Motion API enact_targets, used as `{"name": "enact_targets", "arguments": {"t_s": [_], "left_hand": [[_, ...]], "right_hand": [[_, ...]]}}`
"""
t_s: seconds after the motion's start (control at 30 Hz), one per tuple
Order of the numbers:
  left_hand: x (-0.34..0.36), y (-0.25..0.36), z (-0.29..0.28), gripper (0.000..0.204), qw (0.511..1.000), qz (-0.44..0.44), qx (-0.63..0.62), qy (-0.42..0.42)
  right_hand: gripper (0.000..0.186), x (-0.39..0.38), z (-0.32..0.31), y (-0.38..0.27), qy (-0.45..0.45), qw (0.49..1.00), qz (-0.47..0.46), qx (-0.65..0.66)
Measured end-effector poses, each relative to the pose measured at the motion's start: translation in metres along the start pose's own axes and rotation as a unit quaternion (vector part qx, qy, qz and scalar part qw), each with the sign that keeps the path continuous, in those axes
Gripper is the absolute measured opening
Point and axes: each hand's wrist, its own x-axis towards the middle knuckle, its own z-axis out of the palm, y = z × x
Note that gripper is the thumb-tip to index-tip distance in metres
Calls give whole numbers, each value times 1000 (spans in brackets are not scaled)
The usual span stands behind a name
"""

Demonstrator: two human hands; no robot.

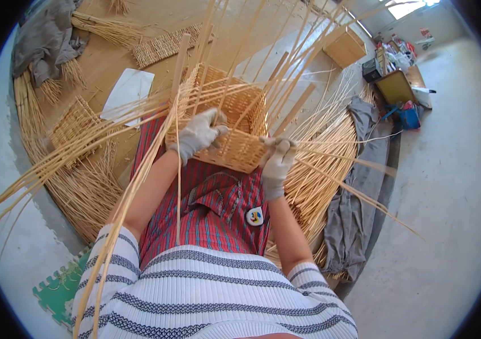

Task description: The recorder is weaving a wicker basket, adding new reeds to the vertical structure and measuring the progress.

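A half-woven wicker basket (237,151), rectangular and tan, rests on my lap with long loose strands and several flat wooden stakes standing up from its sides. My left hand (199,133), in a pale work glove, is closed on strands at the basket's near rim. At the near right corner my right hand (278,164), gloved too, pinches wicker strands that run out to the right. Its fingertips partly hide that corner. Long wicker strands (82,141) fan out to the left past my left wrist. A small round tape measure (255,216) lies on my red striped apron (201,198).
Large wicker bundles lie at left (79,195) and right (325,164), the right one beside a grey cloth (348,226). Ahead are a woven panel (164,46), a white sheet (129,93) and a wooden box (344,47). A green foam mat (62,288) is at lower left.
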Motion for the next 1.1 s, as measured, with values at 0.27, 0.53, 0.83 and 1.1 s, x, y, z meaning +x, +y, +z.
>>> {"name": "enact_targets", "arguments": {"t_s": [0.27,0.53,0.83,1.1], "left_hand": [[27,14,8,62,962,52,225,144],[-13,28,25,28,946,269,0,181],[21,5,93,20,967,103,234,1],[14,6,79,23,987,77,139,-41]], "right_hand": [[15,-22,31,-34,-65,998,-2,20],[13,11,-74,-52,137,989,44,-23],[52,116,37,-97,-68,726,-434,-529],[36,122,-26,-58,41,983,-176,-41]]}}
